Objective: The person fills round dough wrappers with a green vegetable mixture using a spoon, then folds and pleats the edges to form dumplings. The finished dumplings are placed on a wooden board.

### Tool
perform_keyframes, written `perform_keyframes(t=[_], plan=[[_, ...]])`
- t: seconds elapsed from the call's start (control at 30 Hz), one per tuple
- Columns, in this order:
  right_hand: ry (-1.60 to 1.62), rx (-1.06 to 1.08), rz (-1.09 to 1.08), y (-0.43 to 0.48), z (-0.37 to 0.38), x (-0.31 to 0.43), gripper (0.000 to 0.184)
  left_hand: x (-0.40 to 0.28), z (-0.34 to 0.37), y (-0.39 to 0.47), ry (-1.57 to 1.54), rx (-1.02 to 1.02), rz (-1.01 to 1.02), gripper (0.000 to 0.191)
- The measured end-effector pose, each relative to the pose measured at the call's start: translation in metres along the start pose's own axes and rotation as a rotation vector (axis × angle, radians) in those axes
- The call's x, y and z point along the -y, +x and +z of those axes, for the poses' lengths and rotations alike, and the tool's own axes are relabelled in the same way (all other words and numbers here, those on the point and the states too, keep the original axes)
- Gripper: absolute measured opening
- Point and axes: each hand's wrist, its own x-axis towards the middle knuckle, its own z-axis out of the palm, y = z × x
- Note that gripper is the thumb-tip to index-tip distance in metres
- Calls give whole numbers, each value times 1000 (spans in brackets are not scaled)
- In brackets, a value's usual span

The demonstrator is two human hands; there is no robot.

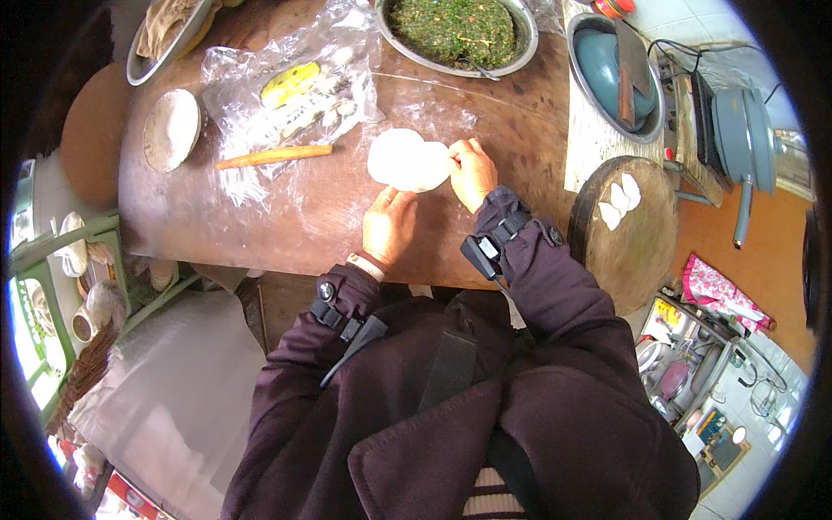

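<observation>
Two thin white rounds of dough lie partly overlapping on the wooden table (325,227). The right-hand dough round (429,170) has its right edge pinched between the thumb and fingers of my right hand (473,174). Below the dough, my left hand (389,224) has its fingertips at the lower edge; whether they grip it I cannot tell. Farther left the other dough round (393,153) shows most of its face. A wooden rolling pin (273,156) lies to the left, partly on a clear plastic bag (292,97).
A metal bowl of chopped green filling (455,32) stands at the back with a spoon. Left is a bowl of white flour (172,130). On the right, a cleaver (629,78) rests across a basin (585,39); several folded dumplings (621,200) lie on a round chopping block (630,253).
</observation>
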Motion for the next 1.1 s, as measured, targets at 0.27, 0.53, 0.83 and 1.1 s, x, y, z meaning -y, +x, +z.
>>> perform_keyframes(t=[0.27, 0.53, 0.83, 1.1], plan=[[-36, -18, -14, 1, 0, 2, 8, 9, -3, 13, -30, 10, -22, 10], [-65, -96, -189, -4, -6, 21, 12, 11, 1, 12, -288, 108, -304, 17], [72, -72, -301, -13, -23, 49, 15, 11, 3, 15, -1287, 198, -754, 47], [-136, -4, -916, -51, -54, 73, 28, -5, -13, 27, -2119, 261, -632, 69]])
